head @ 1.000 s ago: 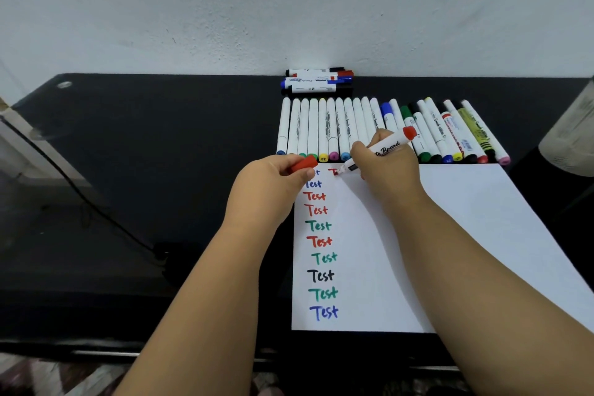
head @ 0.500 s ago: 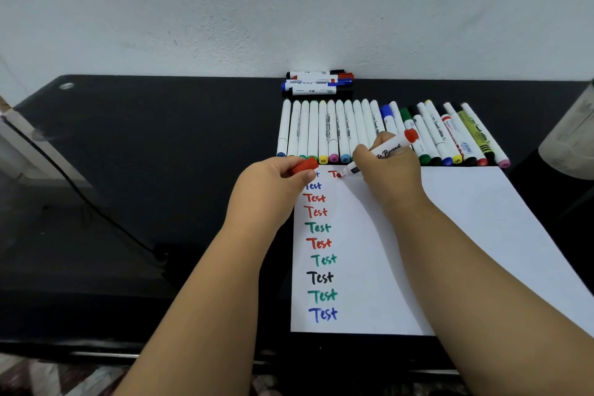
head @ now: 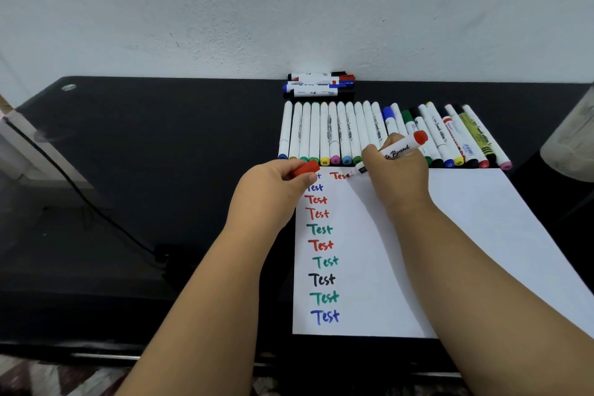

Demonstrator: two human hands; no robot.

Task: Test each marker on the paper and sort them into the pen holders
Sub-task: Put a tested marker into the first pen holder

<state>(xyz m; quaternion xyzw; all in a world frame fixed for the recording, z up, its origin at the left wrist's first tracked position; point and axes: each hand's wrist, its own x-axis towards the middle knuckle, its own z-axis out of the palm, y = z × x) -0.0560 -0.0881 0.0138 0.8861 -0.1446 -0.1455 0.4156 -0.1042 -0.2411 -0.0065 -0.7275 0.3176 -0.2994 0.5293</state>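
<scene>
— What have you got in each hand?

— My right hand (head: 397, 170) is curled round a white marker (head: 397, 150) with a red end; its tip is down on the paper (head: 466, 235), at the last letter of a red "Tes". My left hand (head: 271, 185) pinches the red cap (head: 306, 168) between thumb and fingers, just left of that word and over the paper's top left corner.

— Any writing on the barrel?

— "Board" in black script; the letters before it sit under my fingers, so I can only guess at them.

— And on the sheet?

— A column of "Test" down the left side: blue, red, red, green, red, green, black, green, blue. One more above it is mostly hidden by my left hand.

— Where are the other markers?

— A row (head: 353, 132) lies side by side on the black table (head: 144, 154), touching the paper's far edge, coloured ends toward me. Their labels are too small to read. Four more (head: 319, 85) are stacked crosswise against the wall (head: 289, 10) behind the row.
</scene>
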